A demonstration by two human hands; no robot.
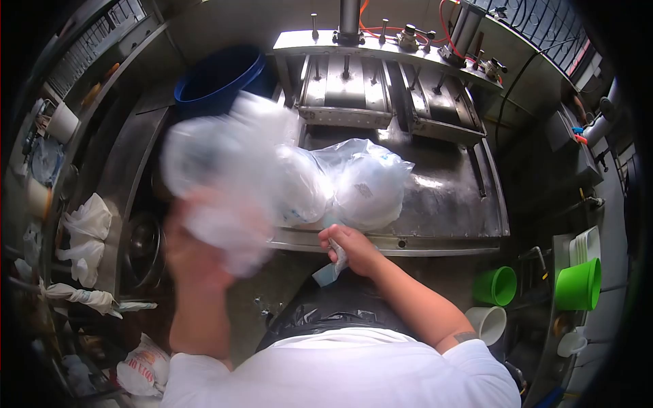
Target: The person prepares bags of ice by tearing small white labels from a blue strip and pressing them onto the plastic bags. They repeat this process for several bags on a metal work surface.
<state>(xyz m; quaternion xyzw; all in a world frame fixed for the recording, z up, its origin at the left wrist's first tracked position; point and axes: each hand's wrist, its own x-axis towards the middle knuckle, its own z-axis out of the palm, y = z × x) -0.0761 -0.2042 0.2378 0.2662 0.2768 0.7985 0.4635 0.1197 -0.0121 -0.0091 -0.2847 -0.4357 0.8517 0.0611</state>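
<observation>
The left hand (196,246), its grip too blurred to tell, is at a blurred translucent bag (221,153), while the right hand (349,247) is curled around a pale-blue strip (326,275) near filled plastic bags (371,187) on the metal table (452,194).

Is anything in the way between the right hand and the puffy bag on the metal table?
Nothing visible. The right hand is by the table's near edge, with the bag just beyond. The blurred plastic at the left hand is off to the left.
</observation>
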